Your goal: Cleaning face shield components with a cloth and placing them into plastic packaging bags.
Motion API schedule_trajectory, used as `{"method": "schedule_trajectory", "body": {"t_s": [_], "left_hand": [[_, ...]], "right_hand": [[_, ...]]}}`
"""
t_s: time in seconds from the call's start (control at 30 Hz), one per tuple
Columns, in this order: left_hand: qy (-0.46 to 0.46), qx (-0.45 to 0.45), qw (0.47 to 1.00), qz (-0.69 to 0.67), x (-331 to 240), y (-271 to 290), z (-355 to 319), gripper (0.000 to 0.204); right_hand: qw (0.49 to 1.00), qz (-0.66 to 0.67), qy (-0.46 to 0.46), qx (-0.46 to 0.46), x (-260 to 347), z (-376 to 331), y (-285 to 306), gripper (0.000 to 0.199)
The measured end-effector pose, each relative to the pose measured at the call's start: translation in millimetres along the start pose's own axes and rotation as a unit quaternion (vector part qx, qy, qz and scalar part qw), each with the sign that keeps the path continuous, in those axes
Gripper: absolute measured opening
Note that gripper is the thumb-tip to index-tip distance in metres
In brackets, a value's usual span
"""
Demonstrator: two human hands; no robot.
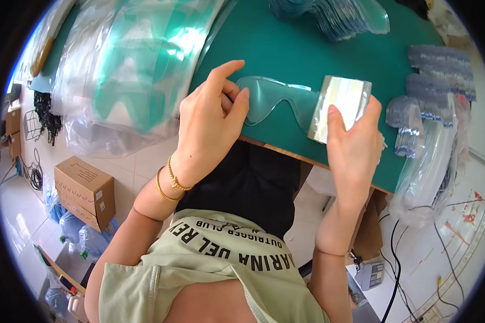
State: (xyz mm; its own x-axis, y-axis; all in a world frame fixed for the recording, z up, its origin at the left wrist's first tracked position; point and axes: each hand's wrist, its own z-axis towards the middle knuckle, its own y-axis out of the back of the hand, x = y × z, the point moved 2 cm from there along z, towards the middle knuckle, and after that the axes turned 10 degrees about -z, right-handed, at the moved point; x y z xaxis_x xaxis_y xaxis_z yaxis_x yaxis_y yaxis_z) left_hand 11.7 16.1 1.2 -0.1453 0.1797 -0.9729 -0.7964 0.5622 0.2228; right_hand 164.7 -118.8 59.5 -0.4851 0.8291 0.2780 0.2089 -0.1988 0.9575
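A clear goggle-shaped plastic lens with a nose notch sits over the green table's near edge. My left hand is at its left end, thumb overlapping the lens and a bent finger close to the thumb, in a pinch at the rim. The index finger stretches out above, off the lens. In my right hand is a wide roll of shiny clear film, with the thumb on its face. The roll covers the lens's right end; whether film is stuck to the lens I cannot tell.
Bagged sheets of clear plastic lie at the left. Stacked lenses stand at the back, with more lens stacks and a plastic bag at the right. A cardboard box and cables are on the floor.
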Motion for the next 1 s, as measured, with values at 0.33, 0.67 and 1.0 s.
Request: {"method": "schedule_trajectory", "body": {"t_s": [0.33,0.67,1.0], "left_hand": [[-0.026,0.001,0.999,0.023,-4,0,-1,0.039],[-0.056,0.052,0.984,-0.160,-38,-12,1,0.049],[0.039,0.005,0.991,-0.130,-18,2,-2,0.050]], "right_hand": [[0.975,0.222,0.017,-0.011,-38,-7,7,0.040],[0.983,0.155,0.089,-0.031,-29,6,-17,0.044],[0.960,0.233,0.142,0.057,7,27,-30,0.044]]}}
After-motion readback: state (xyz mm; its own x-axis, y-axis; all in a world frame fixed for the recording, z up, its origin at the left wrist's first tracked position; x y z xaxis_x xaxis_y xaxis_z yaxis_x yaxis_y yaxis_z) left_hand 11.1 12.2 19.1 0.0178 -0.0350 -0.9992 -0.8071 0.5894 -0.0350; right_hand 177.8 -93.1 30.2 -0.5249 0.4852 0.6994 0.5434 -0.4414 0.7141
